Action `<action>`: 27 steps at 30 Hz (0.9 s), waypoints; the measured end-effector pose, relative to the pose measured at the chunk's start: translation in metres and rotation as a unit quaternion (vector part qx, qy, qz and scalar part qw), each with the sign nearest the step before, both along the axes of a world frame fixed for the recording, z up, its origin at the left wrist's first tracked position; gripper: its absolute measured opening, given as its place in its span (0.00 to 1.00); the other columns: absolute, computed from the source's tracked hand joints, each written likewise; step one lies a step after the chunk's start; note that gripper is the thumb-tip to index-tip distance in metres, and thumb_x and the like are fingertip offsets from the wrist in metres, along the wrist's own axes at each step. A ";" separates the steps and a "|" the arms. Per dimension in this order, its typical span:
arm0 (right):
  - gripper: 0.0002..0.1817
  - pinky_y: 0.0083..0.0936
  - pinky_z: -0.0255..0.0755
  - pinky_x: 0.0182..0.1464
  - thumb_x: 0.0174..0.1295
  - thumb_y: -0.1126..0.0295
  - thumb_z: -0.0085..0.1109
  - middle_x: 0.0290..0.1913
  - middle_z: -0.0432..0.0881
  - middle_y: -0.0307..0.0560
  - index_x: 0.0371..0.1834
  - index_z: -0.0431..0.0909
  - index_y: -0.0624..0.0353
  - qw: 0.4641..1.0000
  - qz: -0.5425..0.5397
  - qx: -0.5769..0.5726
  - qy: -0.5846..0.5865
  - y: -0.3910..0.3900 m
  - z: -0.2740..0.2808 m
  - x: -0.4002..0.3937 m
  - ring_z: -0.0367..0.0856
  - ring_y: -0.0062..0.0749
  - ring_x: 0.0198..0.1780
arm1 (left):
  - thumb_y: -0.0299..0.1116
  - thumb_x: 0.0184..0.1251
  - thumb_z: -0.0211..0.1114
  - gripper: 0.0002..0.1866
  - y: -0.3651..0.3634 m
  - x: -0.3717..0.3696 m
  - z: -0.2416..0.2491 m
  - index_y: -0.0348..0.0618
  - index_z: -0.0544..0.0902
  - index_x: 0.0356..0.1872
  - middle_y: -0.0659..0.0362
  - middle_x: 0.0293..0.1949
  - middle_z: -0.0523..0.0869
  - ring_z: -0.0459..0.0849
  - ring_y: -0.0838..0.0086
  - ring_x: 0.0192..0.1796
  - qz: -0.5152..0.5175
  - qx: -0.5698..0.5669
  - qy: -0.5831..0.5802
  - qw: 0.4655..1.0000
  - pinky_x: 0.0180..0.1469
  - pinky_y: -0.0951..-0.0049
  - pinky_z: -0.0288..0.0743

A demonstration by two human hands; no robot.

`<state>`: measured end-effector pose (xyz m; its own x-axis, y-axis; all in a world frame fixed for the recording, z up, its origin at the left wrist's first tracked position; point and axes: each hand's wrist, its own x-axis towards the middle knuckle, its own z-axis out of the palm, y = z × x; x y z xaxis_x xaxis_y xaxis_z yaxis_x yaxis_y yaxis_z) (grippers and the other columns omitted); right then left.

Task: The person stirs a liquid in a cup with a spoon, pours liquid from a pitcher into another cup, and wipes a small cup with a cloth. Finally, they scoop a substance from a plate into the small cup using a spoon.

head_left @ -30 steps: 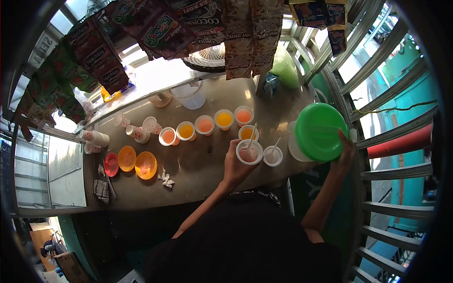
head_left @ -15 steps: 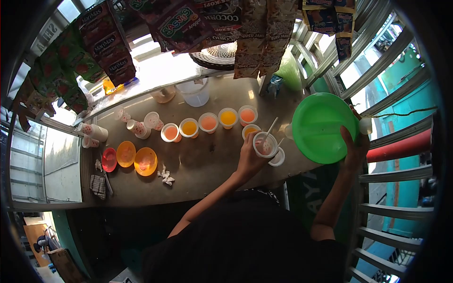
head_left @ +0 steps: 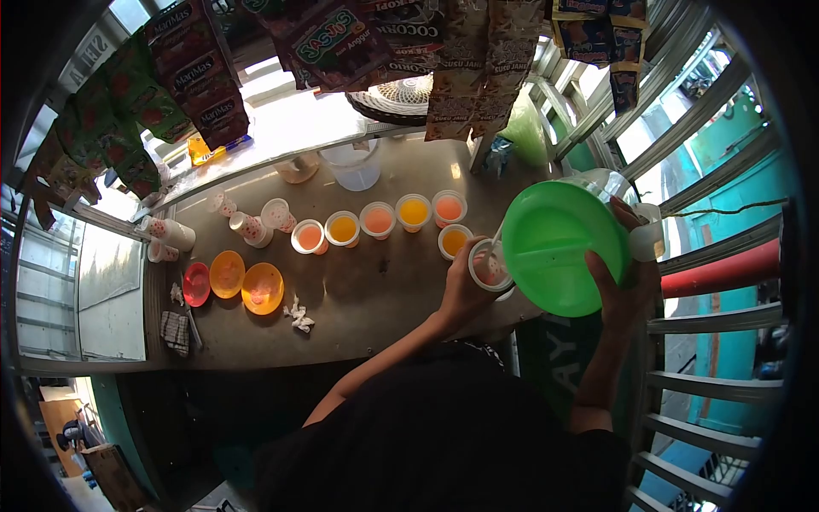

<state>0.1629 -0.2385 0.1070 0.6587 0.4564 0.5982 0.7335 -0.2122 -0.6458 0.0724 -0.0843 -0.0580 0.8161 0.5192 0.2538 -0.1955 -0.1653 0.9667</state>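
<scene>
My left hand is wrapped round a clear plastic cup with red dots, its mouth tilted toward me. Against the cup's right side is the green lid of a clear jug, which my right hand grips with fingers spread over the lid's right edge. The jug is tipped over. Beside my left hand stands a cup of orange drink. Further left is a row of several filled cups, orange and pink. A white rim shows beneath the held cup, mostly hidden.
Stacked cups lie at the left, near orange bowls, a red bowl and crumpled tissue. A clear bucket stands at the back. Sachets hang overhead; slats border the right.
The green-lidded jug has moved left and down and tipped toward the cup. The held cup has shifted slightly right, uncovering the orange drink behind it.
</scene>
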 end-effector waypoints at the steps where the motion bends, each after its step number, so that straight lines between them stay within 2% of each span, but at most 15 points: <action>1: 0.29 0.41 0.66 0.63 0.50 0.71 0.69 0.56 0.78 0.57 0.57 0.75 0.68 1.000 0.016 0.001 -0.006 0.002 0.001 -0.001 0.76 0.46 0.60 | 0.31 0.44 0.80 0.34 0.001 0.000 0.001 0.37 0.72 0.53 0.50 0.43 0.82 0.86 0.61 0.45 0.005 0.009 -0.008 1.000 0.48 0.66 0.78; 8: 0.29 0.44 0.65 0.65 0.49 0.68 0.70 0.56 0.79 0.57 0.55 0.75 0.68 0.999 0.022 -0.014 -0.035 0.007 0.003 -0.005 0.76 0.49 0.61 | 0.30 0.45 0.79 0.34 0.001 0.000 -0.001 0.36 0.72 0.54 0.49 0.43 0.84 0.86 0.63 0.46 0.010 -0.005 -0.018 1.000 0.48 0.67 0.78; 10: 0.29 0.47 0.61 0.68 0.47 0.68 0.70 0.55 0.80 0.56 0.55 0.76 0.66 0.995 0.018 -0.051 -0.088 0.008 0.005 -0.005 0.76 0.49 0.62 | 0.30 0.45 0.79 0.34 0.001 0.001 -0.005 0.36 0.72 0.54 0.49 0.43 0.84 0.86 0.63 0.46 0.010 -0.002 -0.023 1.000 0.48 0.67 0.78; 16: 0.29 0.48 0.54 0.71 0.46 0.69 0.70 0.55 0.81 0.54 0.54 0.76 0.64 0.994 0.020 -0.051 -0.094 0.011 0.008 -0.010 0.75 0.49 0.63 | 0.30 0.44 0.79 0.35 -0.001 -0.001 -0.005 0.36 0.71 0.54 0.50 0.43 0.84 0.86 0.64 0.46 0.008 -0.001 -0.037 0.999 0.48 0.68 0.79; 27: 0.29 0.47 0.57 0.70 0.46 0.70 0.70 0.55 0.81 0.54 0.54 0.76 0.65 0.994 0.032 -0.048 -0.095 0.011 0.012 -0.011 0.75 0.49 0.63 | 0.31 0.43 0.80 0.36 0.001 -0.001 -0.009 0.37 0.70 0.55 0.51 0.42 0.84 0.86 0.66 0.44 0.005 -0.014 -0.047 0.999 0.48 0.68 0.79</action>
